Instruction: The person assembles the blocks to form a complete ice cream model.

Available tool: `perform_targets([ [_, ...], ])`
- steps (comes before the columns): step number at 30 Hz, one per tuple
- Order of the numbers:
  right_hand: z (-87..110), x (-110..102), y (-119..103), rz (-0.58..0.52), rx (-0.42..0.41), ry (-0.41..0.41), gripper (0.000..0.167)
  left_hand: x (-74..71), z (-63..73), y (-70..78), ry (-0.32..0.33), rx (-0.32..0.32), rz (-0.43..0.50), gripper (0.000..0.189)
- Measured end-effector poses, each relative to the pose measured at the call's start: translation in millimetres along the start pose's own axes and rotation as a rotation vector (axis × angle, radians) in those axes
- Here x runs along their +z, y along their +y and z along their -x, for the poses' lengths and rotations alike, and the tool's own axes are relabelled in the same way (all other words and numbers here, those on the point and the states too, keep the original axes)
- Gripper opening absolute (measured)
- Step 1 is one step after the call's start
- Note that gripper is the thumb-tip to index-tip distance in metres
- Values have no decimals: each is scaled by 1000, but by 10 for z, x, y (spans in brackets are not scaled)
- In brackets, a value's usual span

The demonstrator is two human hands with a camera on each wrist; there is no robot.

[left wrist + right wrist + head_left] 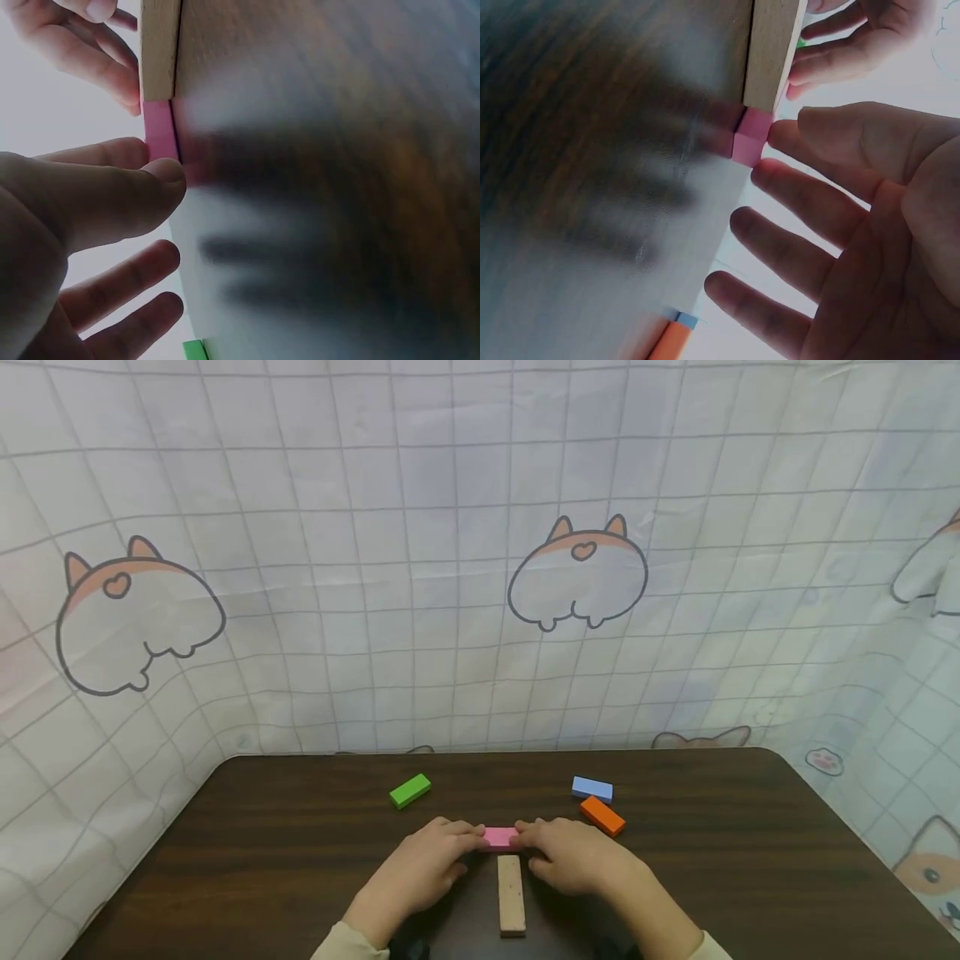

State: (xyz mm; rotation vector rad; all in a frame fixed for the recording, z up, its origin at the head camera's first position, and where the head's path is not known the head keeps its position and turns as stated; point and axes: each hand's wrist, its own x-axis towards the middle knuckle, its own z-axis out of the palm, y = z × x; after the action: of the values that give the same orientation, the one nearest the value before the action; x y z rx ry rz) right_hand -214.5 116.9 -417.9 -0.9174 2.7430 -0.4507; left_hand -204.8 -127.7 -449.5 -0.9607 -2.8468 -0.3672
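A pink block lies crosswise on the table, just beyond the far end of a plain wooden block that points toward me. My left hand touches the pink block's left end with its fingertips, its thumb lower and nearer me. At the opposite end, fingertips of my right hand rest against the block. The right wrist view shows that hand's fingers extended and spread, two of them at the pink block. Part of the pink block is covered by fingertips in the head view.
A green block lies farther back on the left. Back right, an orange block sits close in front of a blue block. The dark wooden table ends at a printed white curtain.
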Motion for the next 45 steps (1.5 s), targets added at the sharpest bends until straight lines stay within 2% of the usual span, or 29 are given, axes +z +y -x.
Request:
perform_targets([
  [13, -5, -12, -3, 8, 23, -1, 40, -20, 5, 39, 5, 38, -33, 44],
  [26, 14, -32, -8, 5, 26, 12, 35, 8, -23, 85, -23, 38, -48, 47],
  [45, 17, -49, -77, 37, 30, 30, 27, -38, -14, 143, -35, 42, -56, 46],
])
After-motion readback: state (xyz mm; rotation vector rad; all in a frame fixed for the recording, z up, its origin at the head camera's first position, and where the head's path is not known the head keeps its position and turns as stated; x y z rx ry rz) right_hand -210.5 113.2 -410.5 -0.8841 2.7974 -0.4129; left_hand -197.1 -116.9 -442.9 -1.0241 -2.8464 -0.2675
